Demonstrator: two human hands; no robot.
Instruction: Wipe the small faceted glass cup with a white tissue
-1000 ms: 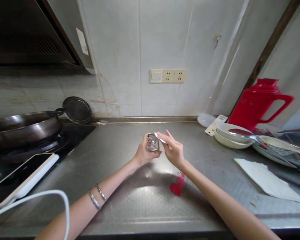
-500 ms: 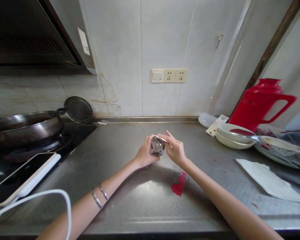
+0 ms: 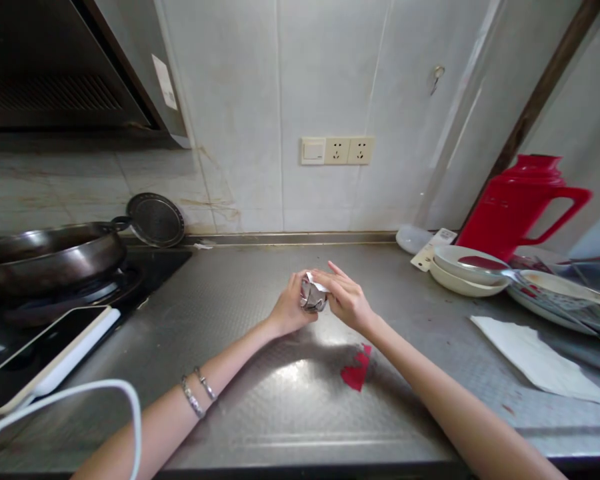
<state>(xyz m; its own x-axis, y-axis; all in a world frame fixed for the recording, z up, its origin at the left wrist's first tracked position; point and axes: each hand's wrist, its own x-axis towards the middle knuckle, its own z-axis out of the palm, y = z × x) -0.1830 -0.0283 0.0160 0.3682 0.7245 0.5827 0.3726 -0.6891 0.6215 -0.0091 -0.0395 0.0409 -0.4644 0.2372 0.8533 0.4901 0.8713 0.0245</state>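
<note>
Above the middle of the counter, my left hand (image 3: 286, 310) is wrapped around a small foil-covered container (image 3: 311, 302), its crinkled silvery end towards me. My right hand (image 3: 351, 301) reaches over from the right, its fingers closed at the upper rim on a white-sided flap (image 3: 317, 285) of the covering, index finger raised. The rest of the container is hidden by my palms and fingers. Below my right wrist, a torn red scrap (image 3: 356, 371) lies on the steel counter (image 3: 250, 413).
On the left are a pan (image 3: 55, 257) on the stove, a phone (image 3: 45, 363) and a white cable (image 3: 130, 387). A red thermos (image 3: 515, 207), stacked bowls (image 3: 467, 283), plates with utensils and a white napkin (image 3: 535, 357) are on the right. Sockets (image 3: 349, 151) are on the wall.
My right fingers have moved slightly left over the foil end. A white flap now shows under them. The left hand keeps its hold, and the view has shifted a little.
</note>
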